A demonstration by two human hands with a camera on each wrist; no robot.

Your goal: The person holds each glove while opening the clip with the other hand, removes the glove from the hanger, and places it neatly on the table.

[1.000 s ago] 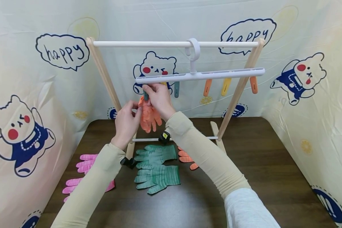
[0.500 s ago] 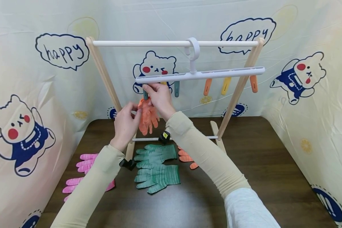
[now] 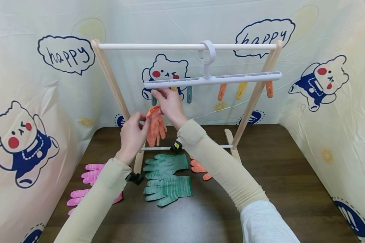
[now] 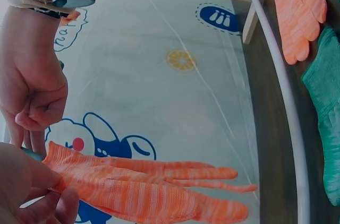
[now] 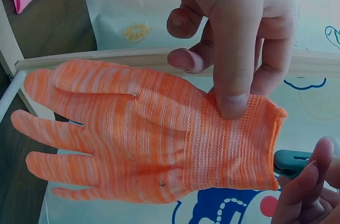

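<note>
My left hand (image 3: 134,133) pinches an orange glove (image 3: 156,128) at its cuff, between thumb and fingers, and the glove's fingers hang downward. My right hand (image 3: 171,105) pinches a dark green clip (image 3: 153,100) at the left end of a white hanger (image 3: 222,80). In the right wrist view the green clip (image 5: 289,160) sits right at the edge of the glove's cuff (image 5: 241,139). The left wrist view shows the orange glove (image 4: 138,187) stretched sideways from the pinching fingers.
The hanger hooks over a white rod (image 3: 152,47) on a wooden stand (image 3: 244,114). Yellow, orange and green clips (image 3: 189,94) hang along it. Green gloves (image 3: 170,187), pink gloves (image 3: 92,173) and another orange glove (image 3: 197,167) lie on the dark wooden table (image 3: 213,216).
The orange glove has come down slightly and turned, with its cuff lower below the green clip. My left hand has shifted a little down and left; my right hand stays at the clip.
</note>
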